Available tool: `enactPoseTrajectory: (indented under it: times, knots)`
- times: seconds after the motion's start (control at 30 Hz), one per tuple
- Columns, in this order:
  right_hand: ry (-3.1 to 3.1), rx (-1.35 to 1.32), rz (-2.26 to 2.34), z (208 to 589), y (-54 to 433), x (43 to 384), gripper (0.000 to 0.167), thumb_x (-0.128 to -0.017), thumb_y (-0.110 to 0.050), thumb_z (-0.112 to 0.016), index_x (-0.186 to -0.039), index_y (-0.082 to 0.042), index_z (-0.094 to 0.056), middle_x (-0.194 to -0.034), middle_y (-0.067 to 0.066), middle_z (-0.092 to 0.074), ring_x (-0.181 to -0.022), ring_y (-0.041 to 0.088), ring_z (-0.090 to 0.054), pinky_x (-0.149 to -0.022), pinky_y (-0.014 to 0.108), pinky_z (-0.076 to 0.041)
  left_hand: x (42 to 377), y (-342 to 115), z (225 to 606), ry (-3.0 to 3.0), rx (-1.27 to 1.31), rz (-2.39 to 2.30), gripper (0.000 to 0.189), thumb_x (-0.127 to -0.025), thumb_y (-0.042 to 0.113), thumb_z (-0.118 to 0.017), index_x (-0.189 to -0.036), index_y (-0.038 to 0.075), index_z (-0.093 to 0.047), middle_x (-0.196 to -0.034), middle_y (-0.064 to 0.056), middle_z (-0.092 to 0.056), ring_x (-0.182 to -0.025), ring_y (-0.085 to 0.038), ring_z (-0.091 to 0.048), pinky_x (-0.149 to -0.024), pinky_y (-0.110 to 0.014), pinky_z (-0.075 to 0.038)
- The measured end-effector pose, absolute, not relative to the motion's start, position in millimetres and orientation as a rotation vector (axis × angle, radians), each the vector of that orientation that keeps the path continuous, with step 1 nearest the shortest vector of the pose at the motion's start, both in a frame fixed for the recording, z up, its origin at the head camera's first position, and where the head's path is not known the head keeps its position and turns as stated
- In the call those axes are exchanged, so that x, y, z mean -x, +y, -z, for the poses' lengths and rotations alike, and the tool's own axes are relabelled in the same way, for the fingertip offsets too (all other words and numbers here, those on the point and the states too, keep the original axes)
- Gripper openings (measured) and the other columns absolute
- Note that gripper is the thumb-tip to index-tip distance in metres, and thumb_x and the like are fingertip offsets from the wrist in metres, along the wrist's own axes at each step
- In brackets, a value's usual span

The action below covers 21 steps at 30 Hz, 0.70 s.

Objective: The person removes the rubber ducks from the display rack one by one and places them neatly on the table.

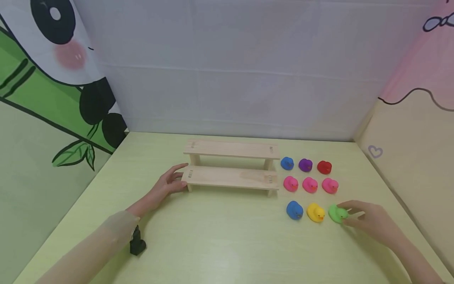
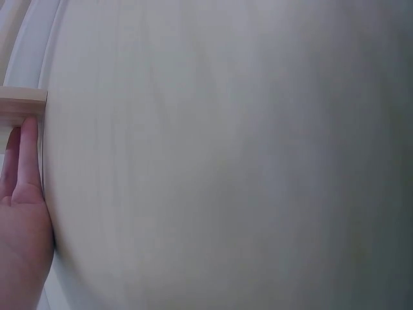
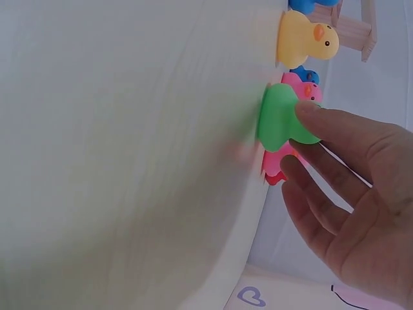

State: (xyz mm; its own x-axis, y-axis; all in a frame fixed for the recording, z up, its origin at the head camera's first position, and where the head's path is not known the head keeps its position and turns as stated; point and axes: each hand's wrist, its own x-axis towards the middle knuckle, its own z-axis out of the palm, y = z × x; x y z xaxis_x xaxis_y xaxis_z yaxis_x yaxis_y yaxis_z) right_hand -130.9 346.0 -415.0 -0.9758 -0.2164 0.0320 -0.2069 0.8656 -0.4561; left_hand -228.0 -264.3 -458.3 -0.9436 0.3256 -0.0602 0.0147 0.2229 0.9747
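Note:
My right hand (image 1: 370,221) pinches a green rubber duck (image 1: 337,213) between thumb and fingers at the right end of the front duck row. In the right wrist view the thumb lies over the green duck (image 3: 279,119), its other fingers loosely bent. My left hand (image 1: 169,182) rests against the left end of a two-step wooden stand (image 1: 230,176). Its fairly straight fingers touch the lower step's end, as the left wrist view of the stand (image 2: 22,103) also shows. Beside the green duck sit a yellow duck (image 1: 315,213) and a blue duck (image 1: 294,210).
Behind them stand several pink ducks (image 1: 310,185) in a row. Farther back are another blue duck (image 1: 287,163), a purple duck (image 1: 305,165) and a red duck (image 1: 324,167). A printed cloth wall (image 1: 248,98) borders the pale table (image 1: 220,240).

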Motion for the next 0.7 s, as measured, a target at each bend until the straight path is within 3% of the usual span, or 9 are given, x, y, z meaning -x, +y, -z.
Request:
enactPoseTrajectory:
  times: [0.3, 0.57, 0.7]
  knots:
    - [3.011, 0.329, 0.717, 416.8, 350.0, 130.1, 0.039, -0.078, -0.023, -0.083, -0.114, -0.016, -0.072, -0.111, 0.008, -0.074, -0.088, 0.021, -0.067, -0.065, 0.019, -0.054, 229.5, -262.7, 459.1, 2.250, -0.313, -1.781, 0.065, -0.098, 0.020, -0.059, -0.155, 0.026, -0.028, -0.150, -0.021, -0.043, -0.115, -0.008, -0.063, -0.096, -0.029, -0.054]
    - [3.029, 0.344, 0.745, 415.9, 350.2, 127.6, 0.037, -0.078, -0.022, -0.083, -0.113, -0.017, -0.072, -0.110, 0.007, -0.074, -0.085, 0.007, -0.065, -0.066, 0.020, -0.055, 232.1, -262.5, 459.1, 2.238, -0.310, -1.774, 0.066, -0.098, 0.020, -0.060, -0.155, 0.028, -0.028, -0.150, -0.019, -0.044, -0.116, -0.010, -0.063, -0.099, -0.035, -0.054]
    - [2.994, 0.353, 0.750, 414.6, 349.9, 128.0, 0.040, -0.079, -0.024, -0.082, -0.117, -0.018, -0.070, -0.113, 0.006, -0.073, -0.088, 0.008, -0.065, -0.067, 0.020, -0.055, 230.8, -265.6, 455.9, 2.222, -0.292, -1.730, 0.065, -0.099, 0.023, -0.060, -0.155, 0.031, -0.027, -0.152, -0.015, -0.043, -0.127, -0.020, -0.058, -0.105, -0.040, -0.051]
